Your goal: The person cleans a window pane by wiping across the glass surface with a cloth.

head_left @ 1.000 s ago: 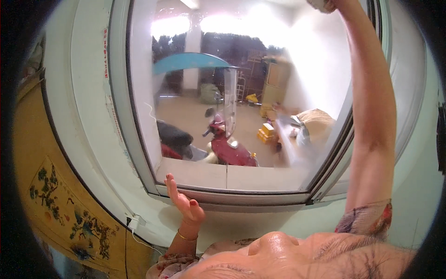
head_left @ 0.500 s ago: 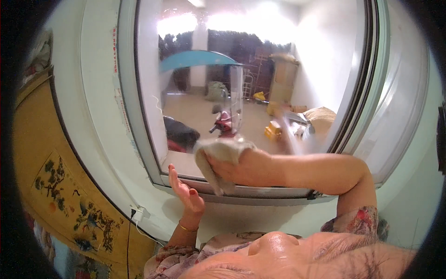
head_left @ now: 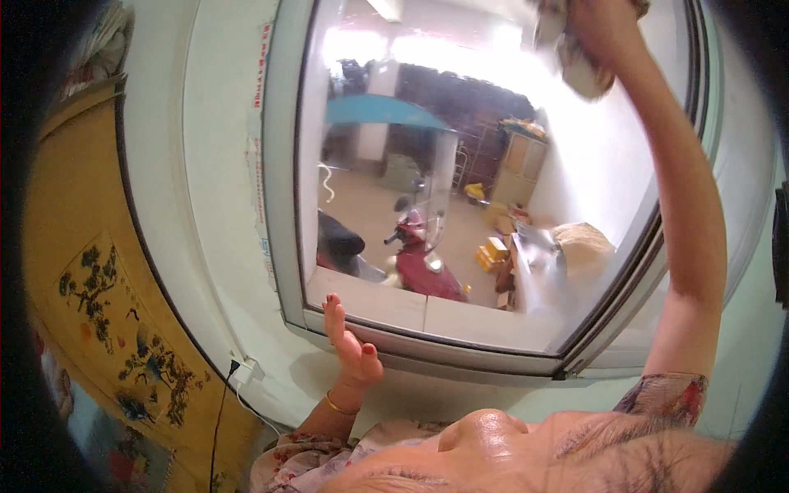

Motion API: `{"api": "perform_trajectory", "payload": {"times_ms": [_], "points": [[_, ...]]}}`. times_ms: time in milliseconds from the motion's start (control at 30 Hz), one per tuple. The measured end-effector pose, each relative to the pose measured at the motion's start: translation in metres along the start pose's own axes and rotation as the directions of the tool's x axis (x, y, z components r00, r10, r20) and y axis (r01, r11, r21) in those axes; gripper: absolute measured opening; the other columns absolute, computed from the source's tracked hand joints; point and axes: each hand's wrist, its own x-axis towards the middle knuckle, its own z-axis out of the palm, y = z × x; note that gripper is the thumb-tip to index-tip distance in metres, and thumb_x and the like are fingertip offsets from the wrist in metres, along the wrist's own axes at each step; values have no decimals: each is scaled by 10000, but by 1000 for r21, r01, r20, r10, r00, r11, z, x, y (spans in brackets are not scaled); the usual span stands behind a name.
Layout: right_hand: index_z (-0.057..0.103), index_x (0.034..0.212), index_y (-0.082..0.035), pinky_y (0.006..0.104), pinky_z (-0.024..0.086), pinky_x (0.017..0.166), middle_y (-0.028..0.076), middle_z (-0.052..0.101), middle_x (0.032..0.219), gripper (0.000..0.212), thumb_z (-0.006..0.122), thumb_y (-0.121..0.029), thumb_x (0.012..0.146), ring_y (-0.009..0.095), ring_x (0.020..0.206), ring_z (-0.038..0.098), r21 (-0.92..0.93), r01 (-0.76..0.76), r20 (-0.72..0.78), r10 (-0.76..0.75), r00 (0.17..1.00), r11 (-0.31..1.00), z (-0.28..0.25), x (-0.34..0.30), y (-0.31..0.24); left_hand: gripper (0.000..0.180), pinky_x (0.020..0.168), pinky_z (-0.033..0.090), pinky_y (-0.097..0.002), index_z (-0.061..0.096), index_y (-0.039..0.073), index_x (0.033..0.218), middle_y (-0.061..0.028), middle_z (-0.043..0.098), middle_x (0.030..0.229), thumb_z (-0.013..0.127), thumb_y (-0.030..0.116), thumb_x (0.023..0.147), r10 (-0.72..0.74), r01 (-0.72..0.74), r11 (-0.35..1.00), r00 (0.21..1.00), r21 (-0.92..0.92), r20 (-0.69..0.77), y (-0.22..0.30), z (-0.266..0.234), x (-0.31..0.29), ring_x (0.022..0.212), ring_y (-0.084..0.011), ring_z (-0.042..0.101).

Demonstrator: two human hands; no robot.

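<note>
High on the window pane (head_left: pixel 460 205), near its upper right, my right hand (head_left: pixel 604 33) presses a greyish cloth (head_left: pixel 582 70) to the glass. The cloth bunches under and around the fingers, and the top of the hand is cut by the picture's upper edge. My right arm is stretched long up the right side of the frame. Down at the lower left corner of the window, my left hand (head_left: pixel 352 341) is raised with its fingers stretched out, holding nothing. It is by the window's bottom frame (head_left: pixel 460 357); whether it touches is unclear.
Through the glass show a red scooter (head_left: pixel 423 267) with a blue canopy (head_left: pixel 386 112), yellow boxes (head_left: pixel 493 253) and a cabinet (head_left: pixel 522 168). A yellow decorated panel (head_left: pixel 90 214) stands at left, beside a plug with cords (head_left: pixel 245 370) at the wall.
My right hand has swept the cloth from the lower middle of the pane to the upper right, and the arm has straightened. The view has shifted slightly; my left hand stays near the lower frame.
</note>
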Motion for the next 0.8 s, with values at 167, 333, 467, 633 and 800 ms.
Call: {"api": "perform_trajectory", "payload": {"times_ms": [167, 333, 467, 633, 800], "points": [[602, 1011, 5, 395, 479, 800, 199, 598, 1046, 237, 481, -100, 835, 306, 929, 604, -976, 210, 133, -630, 765, 49, 23, 66, -8, 645, 1110, 104, -508, 228, -14, 1396, -226, 265, 1440, 337, 432, 943, 19, -19, 1000, 1000, -18, 9, 6, 4, 3, 1353, -351, 233], [611, 949, 54, 451, 478, 815, 200, 610, 1033, 313, 659, -30, 651, 327, 947, 611, -859, 358, 255, -301, 919, 365, 132, 4, 9, 634, 1112, 99, -501, 229, -15, 1396, -226, 260, 1443, 342, 416, 945, 34, -34, 999, 999, -33, -10, 6, -2, 1, 1353, -352, 231], [558, 1083, 0, 505, 447, 851, 163, 550, 1149, 304, 527, -93, 795, 278, 1022, 562, -836, 509, 461, -766, 447, -206, 152, 1, 116, 618, 1113, 110, -488, 220, -46, 1390, -236, 241, 1446, 343, 371, 950, 40, -44, 992, 998, -116, -40, 11, 8, 6, 1356, -360, 213], [556, 1118, 6, 533, 509, 707, 195, 444, 1311, 442, 589, -90, 688, 304, 1148, 511, -706, 708, 632, -453, 629, -1, 150, -79, 100, 739, 1122, 138, -465, 231, 16, 1405, -171, 191, 1462, 374, 554, 919, -50, 31, 986, 992, -161, -116, 6, 6, -1, 1378, -310, 170], [540, 1194, -17, 407, 398, 970, 152, 428, 1340, 508, 569, -147, 704, 282, 1294, 353, -546, 837, 835, -68, 547, 36, 140, -193, 149, 707, 1127, 123, -472, 205, 61, 1419, -129, 172, 1472, 350, 549, 929, -113, 71, 972, 977, -225, -179, 12, 10, 4, 1390, -290, 135]]}}
